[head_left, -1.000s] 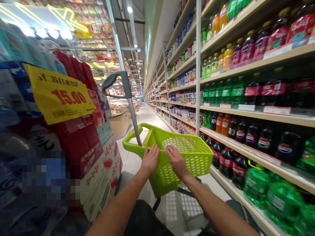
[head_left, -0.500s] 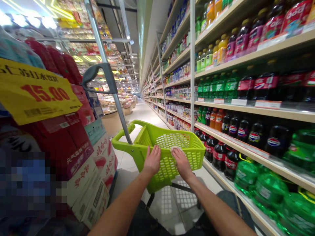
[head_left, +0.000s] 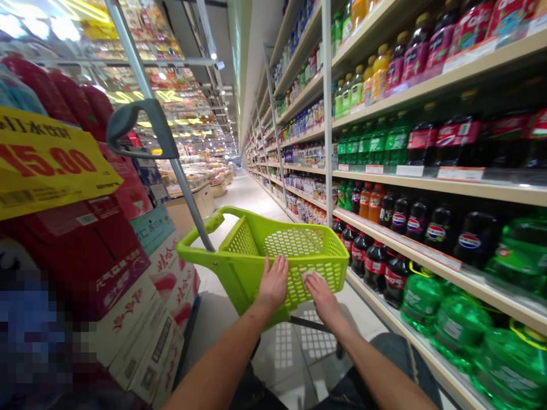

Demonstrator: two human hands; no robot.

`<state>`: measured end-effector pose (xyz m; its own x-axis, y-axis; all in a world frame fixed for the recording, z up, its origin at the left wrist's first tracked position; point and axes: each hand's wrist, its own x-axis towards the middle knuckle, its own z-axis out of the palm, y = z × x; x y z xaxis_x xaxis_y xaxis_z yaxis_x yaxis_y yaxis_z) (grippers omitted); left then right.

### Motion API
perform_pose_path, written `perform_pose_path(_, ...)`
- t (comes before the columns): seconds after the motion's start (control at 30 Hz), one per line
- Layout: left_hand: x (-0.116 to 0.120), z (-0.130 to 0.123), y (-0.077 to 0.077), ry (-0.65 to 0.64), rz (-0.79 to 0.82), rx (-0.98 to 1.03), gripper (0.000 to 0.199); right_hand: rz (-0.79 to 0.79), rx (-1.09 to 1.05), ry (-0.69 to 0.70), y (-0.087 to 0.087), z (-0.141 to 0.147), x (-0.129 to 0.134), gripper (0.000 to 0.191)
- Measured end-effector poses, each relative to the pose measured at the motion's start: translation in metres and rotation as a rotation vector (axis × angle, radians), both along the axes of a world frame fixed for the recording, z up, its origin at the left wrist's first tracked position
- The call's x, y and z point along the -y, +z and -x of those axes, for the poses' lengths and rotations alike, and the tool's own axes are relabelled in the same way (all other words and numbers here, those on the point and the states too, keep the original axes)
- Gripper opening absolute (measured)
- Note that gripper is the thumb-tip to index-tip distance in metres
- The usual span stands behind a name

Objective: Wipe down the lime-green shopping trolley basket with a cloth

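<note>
A lime-green shopping basket cart (head_left: 239,273) with perforated sides stands in the aisle in front of me. My left hand (head_left: 274,282) rests on its near side, just below the rim, fingers pointing up. To the right, my right hand (head_left: 320,293) presses a small pale cloth (head_left: 308,275) against the perforated side, a little below the rim. The cloth is mostly hidden under the fingers. From the cart's left end rises a metal pole (head_left: 190,193) with a grey handle (head_left: 160,130). No items show inside the basket.
Shelves (head_left: 431,183) of bottled drinks run along the right side. Stacked cartons (head_left: 147,307) and a yellow price sign (head_left: 51,162) stand close on the left. Tiled floor (head_left: 243,191) stretches down the aisle, past food displays (head_left: 196,199).
My right hand has slid down the basket's side with the cloth. My left hand has shifted right along the rim. The cart and its pole appear further left in view.
</note>
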<state>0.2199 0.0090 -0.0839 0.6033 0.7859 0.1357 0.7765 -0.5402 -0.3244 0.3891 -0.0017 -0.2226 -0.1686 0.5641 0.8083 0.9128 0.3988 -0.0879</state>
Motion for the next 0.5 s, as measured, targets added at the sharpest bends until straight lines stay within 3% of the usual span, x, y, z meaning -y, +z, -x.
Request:
perform_pose_path(0.07,-0.001,-0.002,0.001,-0.003,0.001,-0.011,0.064,0.044,0.023,-0.002,-0.014,-0.007,0.010,0.054)
perform_pose_path(0.1,-0.002,-0.004,0.001,-0.011,-0.003,-0.013,0.065,0.046,0.016,-0.008,-0.013,-0.011,0.012,0.056)
perform_pose_path(0.23,-0.004,-0.018,-0.001,-0.040,0.009,-0.017,0.066,-0.031,-0.047,-0.032,0.024,-0.018,0.001,0.058)
perform_pose_path(0.3,-0.003,-0.025,-0.004,-0.027,0.030,-0.025,0.066,-0.058,-0.051,-0.043,0.028,-0.018,-0.005,0.054)
perform_pose_path(0.43,-0.001,-0.027,-0.005,-0.012,0.046,-0.033,0.068,-0.011,0.006,-0.043,-0.009,-0.026,0.006,0.054)
perform_pose_path(0.5,-0.001,-0.028,-0.005,-0.022,0.048,-0.020,0.069,-0.005,-0.008,-0.042,-0.016,-0.039,0.014,0.056)
